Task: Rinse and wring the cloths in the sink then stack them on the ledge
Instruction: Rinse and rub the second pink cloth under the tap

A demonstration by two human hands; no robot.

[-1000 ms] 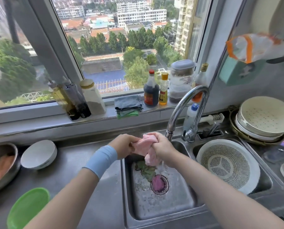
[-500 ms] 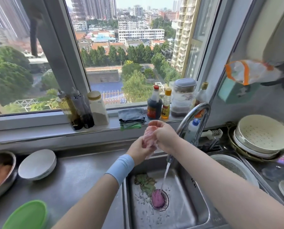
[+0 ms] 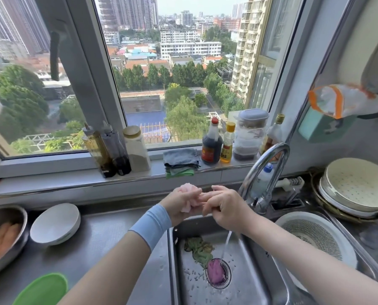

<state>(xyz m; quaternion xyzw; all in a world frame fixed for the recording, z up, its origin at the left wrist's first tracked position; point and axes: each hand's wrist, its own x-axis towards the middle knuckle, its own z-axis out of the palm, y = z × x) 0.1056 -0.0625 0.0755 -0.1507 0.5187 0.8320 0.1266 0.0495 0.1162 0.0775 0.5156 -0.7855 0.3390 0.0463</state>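
A wet pink cloth [image 3: 189,200] is bunched in my left hand [image 3: 177,205], above the back edge of the sink [image 3: 170,260] and just below the ledge. My right hand [image 3: 225,208] meets it from the right, its fingertips pinching the cloth's near side. In the sink basin lies a crumpled green cloth [image 3: 200,249], and a purple cloth [image 3: 215,271] sits on the drain. Water runs from the tap [image 3: 269,170] in a thin stream [image 3: 225,245] past my right wrist. A folded grey cloth on a green one [image 3: 180,159] is stacked on the window ledge.
Sauce bottles [image 3: 212,144] and jars [image 3: 250,133] stand right of the stack, and oil bottles [image 3: 106,150] left of it. On the left counter are a white bowl [image 3: 56,223], a metal bowl [image 3: 5,234] and a green lid [image 3: 43,289]. A white colander [image 3: 315,236] fills the right basin.
Both hands lifted the pink cloth from under the tap up and left to the sink's back edge. It was twisted between two fists and now sits mostly in my left hand.
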